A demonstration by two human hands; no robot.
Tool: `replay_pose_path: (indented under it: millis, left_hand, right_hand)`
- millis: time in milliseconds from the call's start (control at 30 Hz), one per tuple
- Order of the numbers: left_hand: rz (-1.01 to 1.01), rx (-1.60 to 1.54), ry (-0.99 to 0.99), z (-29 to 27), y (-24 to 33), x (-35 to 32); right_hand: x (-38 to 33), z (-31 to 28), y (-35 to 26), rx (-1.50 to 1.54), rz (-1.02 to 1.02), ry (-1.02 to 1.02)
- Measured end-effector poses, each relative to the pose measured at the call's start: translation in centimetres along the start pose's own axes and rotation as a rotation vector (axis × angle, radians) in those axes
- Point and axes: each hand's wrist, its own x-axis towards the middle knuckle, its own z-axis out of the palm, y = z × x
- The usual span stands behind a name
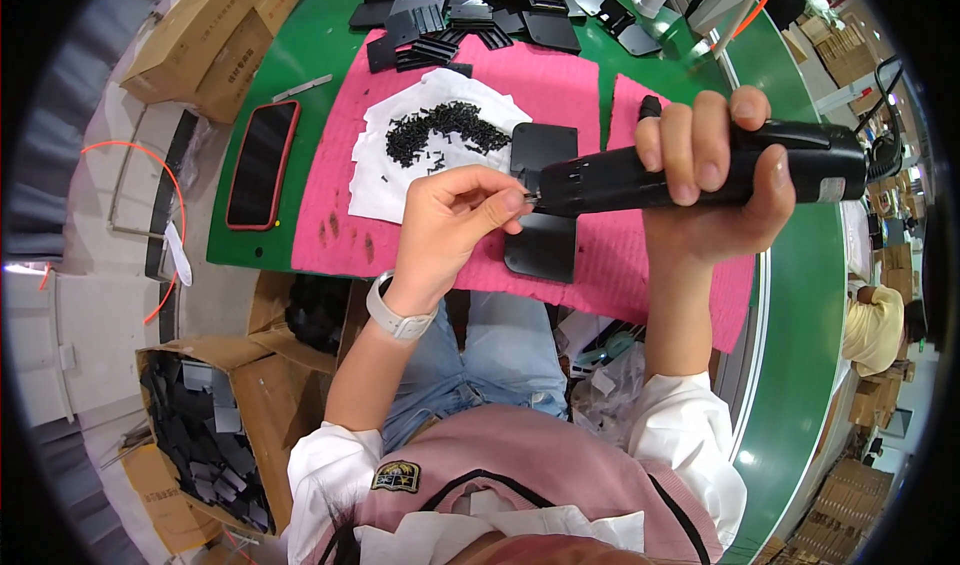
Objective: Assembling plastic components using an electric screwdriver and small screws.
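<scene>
— What's nearest you?

— My left hand [455, 215], pinching a small black screw at the tip of the electric screwdriver [700, 170]. My right hand [715, 180] is wrapped tight round its black body, holding it level above the bench [300, 65], I'd say so the screw seats on the bit.

— And under it?

— Black plastic plates [543, 190] lie on the pink mat [560, 85], directly below the tip, close for fastening.

— Farther out?

— A pile of black screws [445, 130] on white paper [385, 185], within easy reach of my left fingers. A red-edged phone [262, 163] lies to the left, and more black parts [470, 10] are stacked at the far edge.
</scene>
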Motion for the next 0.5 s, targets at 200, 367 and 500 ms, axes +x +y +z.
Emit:
replay_pose_path:
  millis: [200, 367, 500]
  left_hand:
    - [0.028, 0.345, 0.010, 0.3, -0.4, 1.4]
    - [-0.120, 0.747, -0.081, -0.2, -0.7, 2.2]
    - [-0.140, 0.776, -0.178, -0.7, -1.0, 2.6]
  right_hand:
    - [0.9, -0.7, -0.8, -0.111, 0.099, -0.005]
    - [0.5, -1.0, 0.9, -0.322, 0.137, -0.013]
    - [0.5, -0.8, 1.6, -0.390, 0.183, 0.029]
